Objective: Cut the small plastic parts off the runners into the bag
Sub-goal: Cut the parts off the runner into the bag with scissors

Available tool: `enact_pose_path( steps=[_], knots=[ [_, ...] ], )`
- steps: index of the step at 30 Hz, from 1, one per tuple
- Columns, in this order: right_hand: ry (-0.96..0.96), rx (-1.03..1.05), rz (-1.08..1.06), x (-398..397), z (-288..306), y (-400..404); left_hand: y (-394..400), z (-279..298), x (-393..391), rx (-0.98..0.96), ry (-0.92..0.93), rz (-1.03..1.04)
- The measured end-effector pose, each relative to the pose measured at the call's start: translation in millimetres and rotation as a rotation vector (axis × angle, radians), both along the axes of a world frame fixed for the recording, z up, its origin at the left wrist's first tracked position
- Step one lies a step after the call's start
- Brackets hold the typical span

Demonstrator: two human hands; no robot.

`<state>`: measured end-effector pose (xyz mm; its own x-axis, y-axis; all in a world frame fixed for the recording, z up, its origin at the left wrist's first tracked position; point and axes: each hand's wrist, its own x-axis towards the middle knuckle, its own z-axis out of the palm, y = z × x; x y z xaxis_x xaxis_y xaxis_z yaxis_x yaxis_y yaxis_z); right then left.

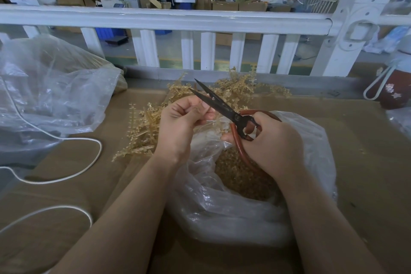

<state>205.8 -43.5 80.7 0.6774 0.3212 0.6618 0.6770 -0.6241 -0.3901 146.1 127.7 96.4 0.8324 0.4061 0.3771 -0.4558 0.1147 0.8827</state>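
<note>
Head view. My left hand point(182, 122) is raised above the open mouth of the clear plastic bag point(222, 213), fingers curled, thumb and fingertips pinching a thin pale translucent plastic runner point(213, 123) that slants down to the right toward the bag. Whether any parts remain on that runner I cannot tell.

My right hand point(273, 144) grips the red-brown looped handles of the dark-bladed steel scissors point(224, 109), fingers wrapped through and around the loops. The blades point up and to the far left and stand slightly apart at the tips, just above my left fingertips.

The bag sits on the brown cardboard work surface point(367, 162), directly below both hands. Inside it lies a mass of small amber plastic parts point(242, 176).

A heap of amber plastic runners with parts attached point(235, 89) lies on the cardboard beyond and to the left of the hands.

At far left rests a large crumpled clear plastic sack point(51, 89). A white cord point(66, 138) loops across the cardboard near it. A white railing point(169, 20) runs across the far edge of the bench.
</note>
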Motion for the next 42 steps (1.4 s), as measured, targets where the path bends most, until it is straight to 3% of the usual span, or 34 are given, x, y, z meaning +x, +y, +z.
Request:
enact_pose_path(
  steps=[11, 28, 42],
  knots=[
    [-0.026, 0.0, 0.011, 2.6, -2.8, -1.7, -0.3, 1.4, -1.5, 0.007, 0.008, 0.005],
    [0.029, -0.029, 0.04, 1.8, -0.5, -2.3, 5.1, -1.8, 1.1, 0.245, -0.061, 0.098],
    [0.004, -0.032, 0.032, 3.0, -1.6, -2.3, 3.9, -1.9, 1.0, 0.208, -0.06, 0.071]
  ],
)
